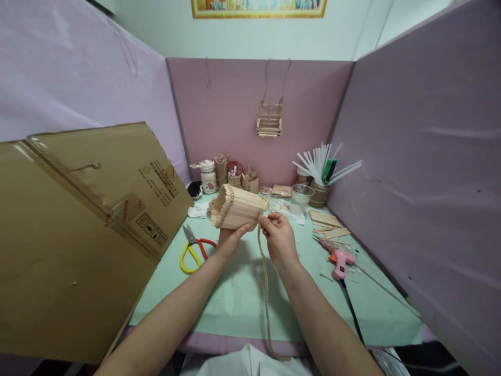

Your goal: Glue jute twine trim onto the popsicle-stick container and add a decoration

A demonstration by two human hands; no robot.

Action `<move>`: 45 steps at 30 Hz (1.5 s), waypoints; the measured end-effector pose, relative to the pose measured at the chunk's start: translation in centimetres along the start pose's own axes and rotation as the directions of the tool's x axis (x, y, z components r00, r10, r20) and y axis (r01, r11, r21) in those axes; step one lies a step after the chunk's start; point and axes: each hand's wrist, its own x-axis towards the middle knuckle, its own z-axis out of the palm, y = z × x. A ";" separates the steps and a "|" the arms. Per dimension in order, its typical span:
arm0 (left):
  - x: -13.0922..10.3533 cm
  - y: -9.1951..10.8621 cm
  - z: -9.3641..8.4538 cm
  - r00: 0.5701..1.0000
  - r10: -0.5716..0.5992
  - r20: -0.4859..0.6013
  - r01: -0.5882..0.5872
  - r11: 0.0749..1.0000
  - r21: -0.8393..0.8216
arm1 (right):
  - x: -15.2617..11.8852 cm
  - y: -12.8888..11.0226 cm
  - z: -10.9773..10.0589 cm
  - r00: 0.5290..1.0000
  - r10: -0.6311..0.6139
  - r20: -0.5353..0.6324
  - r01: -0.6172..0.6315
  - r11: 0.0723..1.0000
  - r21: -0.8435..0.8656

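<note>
A small basket made of pale wooden craft sticks [242, 206] is held up on its side over the table, its scalloped rim facing left. My left hand [231, 237] grips it from below, thumb along its lower side. A braided twine cord [265, 277] runs from the basket's right end down past the table edge to my lap. At that end my right hand [278, 235] pinches the cord against the basket. Another braid circles the basket near its rim. Scissors with one yellow and one red handle [191, 250] lie spread to the left.
A pink hot glue gun [340, 261] with a black cable lies at the right, near loose wooden sticks [326, 222]. Behind stand a white bottle [208, 177], a clear cup [302, 196] and a pot of white glue sticks [321, 193]. A large cardboard sheet [90, 250] leans at the left.
</note>
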 end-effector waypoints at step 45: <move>-0.7 0.3 0.3 0.982 0.179 0.062 -0.190 0.931 0.312 | 0.3 0.0 0.1 0.989 0.148 -0.029 -0.147 0.989 0.034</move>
